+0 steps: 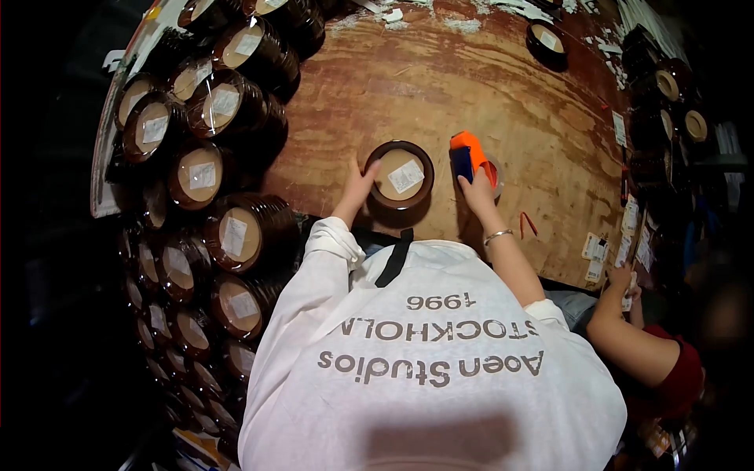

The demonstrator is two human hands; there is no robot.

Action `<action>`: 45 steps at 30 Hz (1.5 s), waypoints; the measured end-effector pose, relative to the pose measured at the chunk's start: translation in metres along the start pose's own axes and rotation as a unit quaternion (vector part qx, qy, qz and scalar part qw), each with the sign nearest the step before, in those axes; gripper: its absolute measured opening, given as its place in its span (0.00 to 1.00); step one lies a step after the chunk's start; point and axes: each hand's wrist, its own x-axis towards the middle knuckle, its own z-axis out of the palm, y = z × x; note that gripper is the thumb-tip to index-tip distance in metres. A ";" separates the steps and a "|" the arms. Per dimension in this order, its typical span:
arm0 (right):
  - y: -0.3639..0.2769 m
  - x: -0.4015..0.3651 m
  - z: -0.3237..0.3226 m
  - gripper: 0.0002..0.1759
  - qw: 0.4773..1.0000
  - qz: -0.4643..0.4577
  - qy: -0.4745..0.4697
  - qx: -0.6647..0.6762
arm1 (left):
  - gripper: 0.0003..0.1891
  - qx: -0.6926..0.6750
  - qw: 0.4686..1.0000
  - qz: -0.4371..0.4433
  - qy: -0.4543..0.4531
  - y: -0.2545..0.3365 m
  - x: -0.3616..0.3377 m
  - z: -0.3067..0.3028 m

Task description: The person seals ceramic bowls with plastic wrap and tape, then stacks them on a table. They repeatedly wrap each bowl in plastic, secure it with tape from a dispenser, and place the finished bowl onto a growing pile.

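Note:
A round dark-brown dish (401, 198) lies on the wooden table, with a tan disc and a white printed label facing up. My left hand (358, 191) grips its left edge, the thumb over the rim onto the tan disc and the fingers down along its side. To the right of the dish, my right hand (478, 193) is closed around an orange and dark-blue tape dispenser (469, 149). The tape roll sits on the dispenser's right side, partly hidden by my hand. A narrow gap separates the dispenser from the dish.
Many glossy, plastic-wrapped stacks of brown dishes (236, 235) are piled at the left. Another dish (546, 43) lies at the far right of the table (338, 102). Label sheets (594, 250) lie near the right edge, where a co-worker's hands (620, 279) are busy. White scraps litter the back.

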 end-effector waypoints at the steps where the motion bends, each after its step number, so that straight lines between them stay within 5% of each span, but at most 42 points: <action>1: 0.012 0.003 0.001 0.21 0.998 -0.037 0.028 0.041 | 0.21 -0.002 1.000 0.000 -0.004 0.002 0.004 0.003; 2: 0.020 0.004 -0.003 0.21 0.998 -0.034 0.030 0.038 | 0.20 0.050 0.996 0.076 -0.019 0.005 0.007 0.006; 3: 0.021 0.001 -0.010 0.20 0.978 -0.018 -0.004 0.209 | 0.19 0.103 0.982 0.152 -0.034 0.011 0.009 0.008; 5: 0.021 -0.003 -0.022 0.17 0.877 0.036 -0.094 0.470 | 0.18 0.112 0.984 0.123 -0.063 0.014 0.010 0.009; 6: 0.016 -0.010 -0.030 0.17 0.877 0.037 -0.090 0.471 | 0.17 0.117 0.985 0.089 -0.086 0.013 0.010 0.010; 9: 0.012 -0.026 -0.039 0.17 0.709 0.191 -0.130 0.667 | 0.17 0.116 0.986 0.101 -0.069 0.010 0.009 0.014; 14: 0.001 -0.037 -0.037 0.19 0.705 0.183 -0.141 0.670 | 0.17 0.178 0.977 0.108 -0.049 0.007 0.009 0.014; 17: -0.033 -0.050 -0.063 0.23 0.753 0.085 -0.202 0.620 | 0.18 0.158 0.982 0.046 -0.088 0.011 0.017 0.015; 19: -0.045 -0.053 -0.067 0.23 0.789 0.036 -0.211 0.576 | 0.17 0.244 0.951 0.184 -0.042 0.035 0.019 0.017; 20: -0.051 -0.056 -0.069 0.23 0.820 -0.012 -0.220 0.529 | 0.17 0.243 0.952 0.182 -0.042 0.044 0.021 0.020; 22: -0.061 -0.062 -0.076 0.25 0.825 -0.020 -0.245 0.508 | 0.16 0.162 0.976 0.095 -0.106 0.054 0.029 0.026; 26: -0.081 -0.080 -0.087 0.27 0.859 -0.034 -0.242 0.449 | 0.15 0.212 0.970 0.071 -0.091 0.039 0.037 0.034; 28: -0.086 -0.086 -0.089 0.27 0.881 -0.066 -0.219 0.414 | 0.15 0.083 0.990 0.059 -0.100 0.031 0.040 0.033; 32: -0.088 -0.089 -0.086 0.27 0.883 -0.111 -0.205 0.406 | 0.15 0.116 0.988 0.035 -0.094 0.022 0.042 0.034; 35: -0.090 -0.090 -0.091 0.27 0.896 -0.138 -0.196 0.374 | 0.16 0.110 0.988 0.098 -0.046 0.022 0.045 0.038; 37: -0.090 -0.087 -0.094 0.26 0.899 -0.144 -0.197 0.363 | 0.18 -0.096 0.993 0.056 -0.048 0.091 0.025 0.026; 39: -0.088 -0.091 -0.096 0.26 0.903 -0.141 -0.202 0.352 | 0.19 -0.245 0.948 0.015 -0.202 0.157 0.004 0.005; 42: -0.091 -0.092 -0.100 0.27 0.891 -0.161 -0.251 0.344 | 0.18 -0.207 0.922 0.046 -0.324 0.210 -0.024 -0.007; 45: -0.097 -0.094 -0.102 0.28 0.880 -0.148 -0.280 0.355 | 0.14 -0.134 0.928 0.020 -0.347 0.223 -0.036 -0.009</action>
